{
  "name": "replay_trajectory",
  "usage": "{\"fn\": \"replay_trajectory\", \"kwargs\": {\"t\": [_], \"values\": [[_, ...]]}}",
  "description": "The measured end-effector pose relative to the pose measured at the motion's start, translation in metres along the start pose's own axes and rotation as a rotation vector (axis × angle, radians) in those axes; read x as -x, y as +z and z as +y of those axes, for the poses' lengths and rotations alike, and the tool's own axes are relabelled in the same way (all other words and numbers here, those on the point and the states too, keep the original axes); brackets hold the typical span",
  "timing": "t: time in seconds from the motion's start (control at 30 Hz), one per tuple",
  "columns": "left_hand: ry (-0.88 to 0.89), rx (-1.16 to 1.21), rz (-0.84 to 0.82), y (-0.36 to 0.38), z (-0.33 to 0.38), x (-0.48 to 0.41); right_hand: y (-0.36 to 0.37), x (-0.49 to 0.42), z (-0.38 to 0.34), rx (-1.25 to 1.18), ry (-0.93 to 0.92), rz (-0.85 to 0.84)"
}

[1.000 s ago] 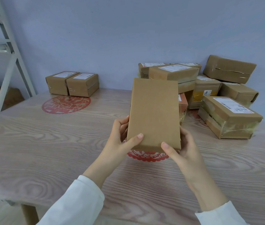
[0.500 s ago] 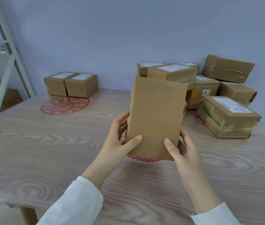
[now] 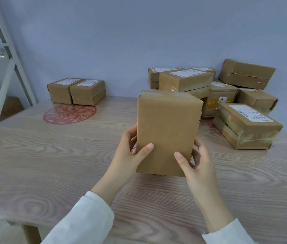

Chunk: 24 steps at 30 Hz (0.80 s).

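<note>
Box [image 3: 167, 132] at frame centre looks light and stiff, with slippery tape on top, so left hand [image 3: 130, 155] and right hand [image 3: 197, 164] grasp its lower side edges.

A pale wood-grain table [image 3: 51, 164]. Two small cardboard boxes [image 3: 76, 91] sit side by side at its far left, a round red paper-cut [image 3: 69, 114] just before them. Taped parcels [image 3: 248, 125] are heaped at far right.

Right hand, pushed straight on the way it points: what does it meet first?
The right hand grips the held box, so that is first. Past it, probably the box pile at the back; depth is unclear and the held box hides what lies behind.
</note>
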<state>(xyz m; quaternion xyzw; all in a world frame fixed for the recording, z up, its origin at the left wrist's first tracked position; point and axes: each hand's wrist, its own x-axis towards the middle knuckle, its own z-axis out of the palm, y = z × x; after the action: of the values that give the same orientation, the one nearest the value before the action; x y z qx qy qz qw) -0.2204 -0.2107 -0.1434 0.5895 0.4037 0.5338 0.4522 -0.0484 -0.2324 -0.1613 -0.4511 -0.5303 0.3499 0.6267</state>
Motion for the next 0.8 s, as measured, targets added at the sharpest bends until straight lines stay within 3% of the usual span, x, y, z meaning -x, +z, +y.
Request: {"fn": "replay_trajectory", "kwargs": {"t": [0.8], "values": [[0.026,0.002,-0.001,0.006,0.017,-0.004,0.002,-0.003,-0.011,0.007,0.009,0.062]]}}
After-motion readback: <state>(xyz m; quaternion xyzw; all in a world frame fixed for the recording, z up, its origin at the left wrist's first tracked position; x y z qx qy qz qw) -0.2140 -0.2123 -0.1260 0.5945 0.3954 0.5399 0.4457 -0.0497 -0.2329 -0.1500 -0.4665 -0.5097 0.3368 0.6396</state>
